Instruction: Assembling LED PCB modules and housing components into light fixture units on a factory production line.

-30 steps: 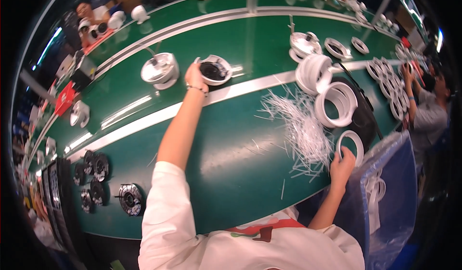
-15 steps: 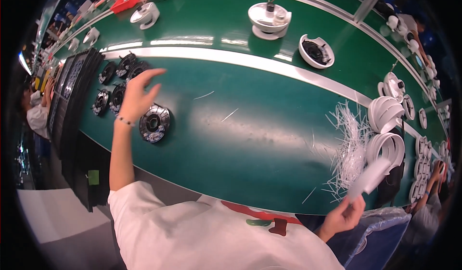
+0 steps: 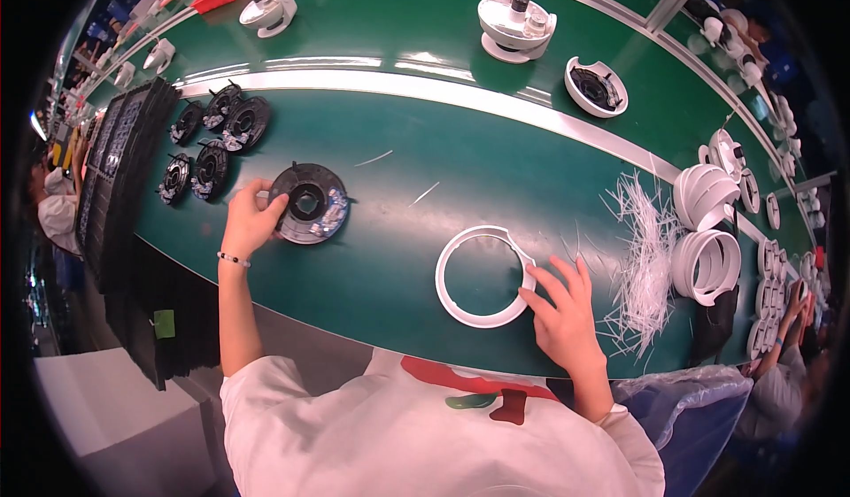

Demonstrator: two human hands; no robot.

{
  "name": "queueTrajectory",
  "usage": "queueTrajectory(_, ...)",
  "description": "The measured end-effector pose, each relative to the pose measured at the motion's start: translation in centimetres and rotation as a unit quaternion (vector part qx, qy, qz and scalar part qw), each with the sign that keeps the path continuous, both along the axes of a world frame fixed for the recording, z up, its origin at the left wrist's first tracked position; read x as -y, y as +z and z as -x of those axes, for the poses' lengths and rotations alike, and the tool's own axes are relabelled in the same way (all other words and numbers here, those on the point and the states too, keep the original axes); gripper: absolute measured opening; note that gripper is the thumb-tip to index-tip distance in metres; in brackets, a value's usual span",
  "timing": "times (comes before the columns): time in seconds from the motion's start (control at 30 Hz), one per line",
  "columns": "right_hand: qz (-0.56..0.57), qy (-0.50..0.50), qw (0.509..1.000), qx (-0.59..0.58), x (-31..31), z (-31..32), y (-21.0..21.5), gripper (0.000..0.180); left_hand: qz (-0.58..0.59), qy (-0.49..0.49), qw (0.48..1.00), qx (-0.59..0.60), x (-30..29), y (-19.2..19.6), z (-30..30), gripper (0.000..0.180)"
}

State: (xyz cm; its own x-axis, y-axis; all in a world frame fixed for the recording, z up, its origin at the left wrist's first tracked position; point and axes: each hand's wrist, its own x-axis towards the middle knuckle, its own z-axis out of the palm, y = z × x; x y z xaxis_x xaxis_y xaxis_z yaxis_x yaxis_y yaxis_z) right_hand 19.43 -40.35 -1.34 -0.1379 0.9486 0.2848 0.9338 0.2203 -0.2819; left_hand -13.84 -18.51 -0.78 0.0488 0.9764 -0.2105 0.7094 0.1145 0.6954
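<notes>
**Black disc and white ring, one under each hand**

The left hand (image 3: 251,221) is closed on the left rim of a black disc (image 3: 309,203) that lies flat on the green table (image 3: 425,178), thumb and fingers pinching its edge. The right hand (image 3: 564,311) rests with spread fingers on the right edge of a white ring (image 3: 482,276), pressing rather than gripping it; the ring lies flat, near the person, right of the disc and well apart from it.

This looks like the fetching step: both parts are at hand but not yet joined. Bringing them together would call for sliding or lifting the disc rightward across bare table toward the ring.

That stretch between them is open, save two thin white strips farther off. Left of the disc sit more black discs (image 3: 211,143) and a dark tray stack (image 3: 115,161) at the table's edge. Just right of the ring lies a pile of white strips (image 3: 642,258), then stacked white rings (image 3: 707,231).
</notes>
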Motion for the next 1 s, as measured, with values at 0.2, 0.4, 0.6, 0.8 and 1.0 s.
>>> queueTrajectory(0.2, -0.089, -0.022, 0.981, -0.172, -1.2, 4.2, -0.6, 0.030, 0.065, -0.034, 0.946, 0.316, 2.3, -0.6, -5.5, 0.023)
queueTrajectory(0.4, -0.034, 0.024, 0.986, -0.164, -0.4, 3.5, -2.6, 0.016, 0.051, -0.111, 0.914, 0.386, 3.6, -0.8, -10.8, 0.025)
queueTrajectory(0.6, 0.045, -0.157, 0.983, -0.087, 0.8, 1.8, 0.4, 0.075, 0.055, -0.143, 0.898, 0.414, 4.0, -1.0, -14.3, 0.027)
queueTrajectory(0.8, 0.129, -0.236, 0.961, -0.062, -1.4, 2.5, 0.0, 0.102, 0.063, -0.180, 0.879, 0.436, 4.6, -1.7, -16.9, 0.032)
queueTrajectory(1.0, -0.070, -0.228, 0.907, -0.347, -0.6, -0.6, -0.6, 0.102, 0.106, -0.232, 0.865, 0.432, 5.9, -1.8, -18.1, 0.037)
